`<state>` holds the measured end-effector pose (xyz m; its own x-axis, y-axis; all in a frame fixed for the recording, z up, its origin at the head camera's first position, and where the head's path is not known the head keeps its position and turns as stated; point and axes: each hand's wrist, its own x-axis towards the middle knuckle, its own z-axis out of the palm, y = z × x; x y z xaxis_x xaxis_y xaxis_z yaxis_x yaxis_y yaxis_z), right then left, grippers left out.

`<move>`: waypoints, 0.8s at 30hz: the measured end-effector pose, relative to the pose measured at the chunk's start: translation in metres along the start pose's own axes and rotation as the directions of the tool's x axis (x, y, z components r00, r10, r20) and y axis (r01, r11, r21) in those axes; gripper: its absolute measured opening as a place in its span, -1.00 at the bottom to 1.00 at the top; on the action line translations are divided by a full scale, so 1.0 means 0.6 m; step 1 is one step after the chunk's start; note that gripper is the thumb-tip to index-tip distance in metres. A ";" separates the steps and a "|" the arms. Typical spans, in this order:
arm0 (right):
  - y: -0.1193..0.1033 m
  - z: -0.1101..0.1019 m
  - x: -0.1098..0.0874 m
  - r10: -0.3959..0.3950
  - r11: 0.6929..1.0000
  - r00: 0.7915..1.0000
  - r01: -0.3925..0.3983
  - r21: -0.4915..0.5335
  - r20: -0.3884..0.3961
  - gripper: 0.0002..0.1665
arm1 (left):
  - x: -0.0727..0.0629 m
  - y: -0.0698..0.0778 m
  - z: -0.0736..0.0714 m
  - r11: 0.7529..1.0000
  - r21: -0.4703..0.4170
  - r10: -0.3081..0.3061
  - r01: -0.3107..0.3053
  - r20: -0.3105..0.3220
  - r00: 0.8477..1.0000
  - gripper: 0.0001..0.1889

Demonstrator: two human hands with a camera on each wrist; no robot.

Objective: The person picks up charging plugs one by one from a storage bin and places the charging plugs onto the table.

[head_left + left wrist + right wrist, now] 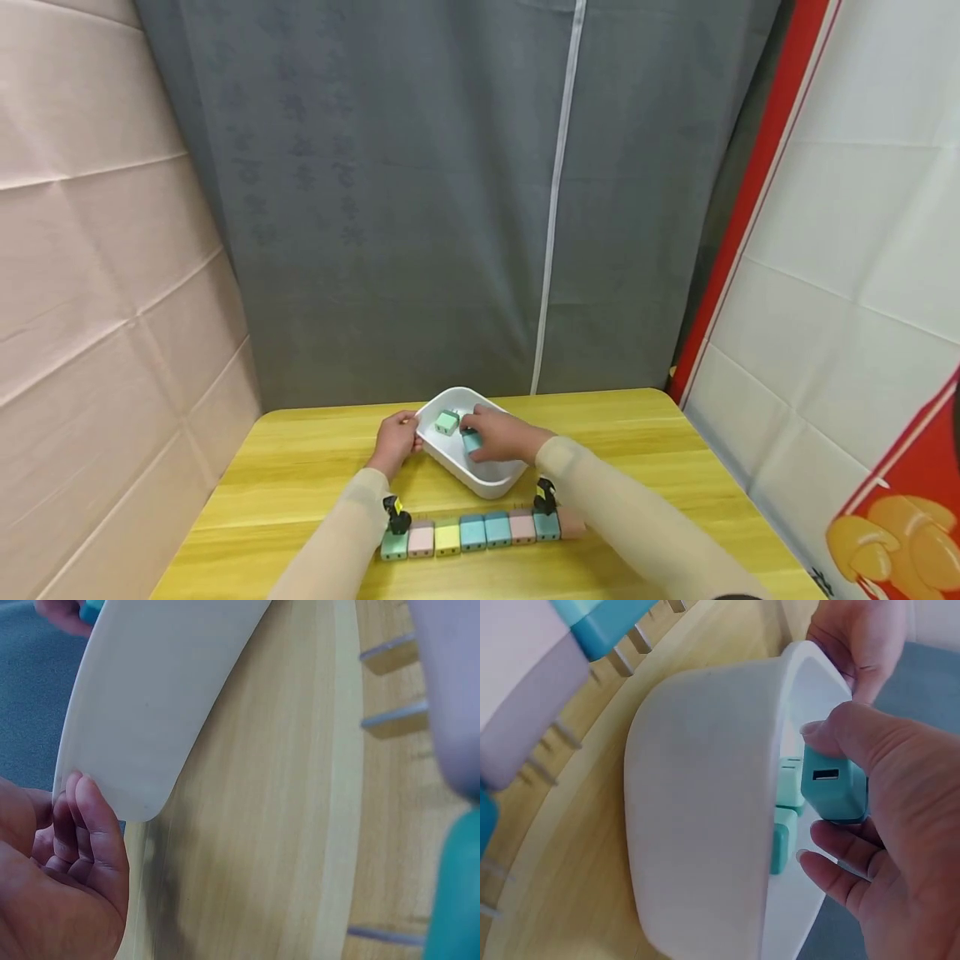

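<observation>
My left hand pinches the left rim of a white plastic bin, thumb and fingers on either side of its wall. Over the bin's opening, my right hand holds a teal USB charger between thumb and fingers, its USB port facing the wrist camera. Inside the bin lie a mint-green charger and, close to it in the right wrist view, a teal charger partly hidden by the wall. The left wrist view shows the left fingers against the bin's outer side.
Nearer me, a row of pink, yellow, blue and green chargers lies side by side on the wooden table, prongs pointing toward the bin. My right sleeve overlaps the row's right end. A grey curtain hangs behind the table.
</observation>
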<state>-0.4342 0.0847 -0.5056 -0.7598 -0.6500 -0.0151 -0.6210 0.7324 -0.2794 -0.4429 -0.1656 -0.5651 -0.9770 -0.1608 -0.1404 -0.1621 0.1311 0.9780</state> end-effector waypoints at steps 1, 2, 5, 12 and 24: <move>0.004 -0.001 -0.006 -0.004 1.000 1.000 0.004 0.009 -0.008 -0.37 | 0.000 0.000 0.001 1.000 0.001 -0.001 0.001 0.001 1.000 -0.64; 0.008 -0.003 -0.012 -0.004 1.000 1.000 0.004 0.024 -0.015 -0.38 | -0.001 0.000 0.002 1.000 0.002 -0.005 0.005 0.001 1.000 -0.64; 0.015 -0.011 -0.034 -0.007 0.998 0.999 0.009 0.065 -0.036 -0.39 | -0.004 0.001 0.004 1.000 0.004 -0.001 0.001 0.001 1.000 -0.64; 0.016 -0.036 -0.087 -0.011 0.986 0.998 0.021 0.168 -0.061 -0.45 | -0.012 0.005 0.002 1.000 0.005 0.021 -0.021 -0.008 1.000 -0.63; 0.038 -0.065 -0.184 0.039 0.975 0.994 -0.015 0.221 -0.101 -0.46 | -0.005 0.005 0.001 1.000 0.008 0.014 -0.014 0.000 1.000 -0.63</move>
<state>-0.3720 0.1807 -0.4729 -0.7987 -0.5975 0.0709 -0.5513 0.6795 -0.4841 -0.4402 -0.1643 -0.5616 -0.9790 -0.1593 -0.1268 -0.1497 0.1406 0.9787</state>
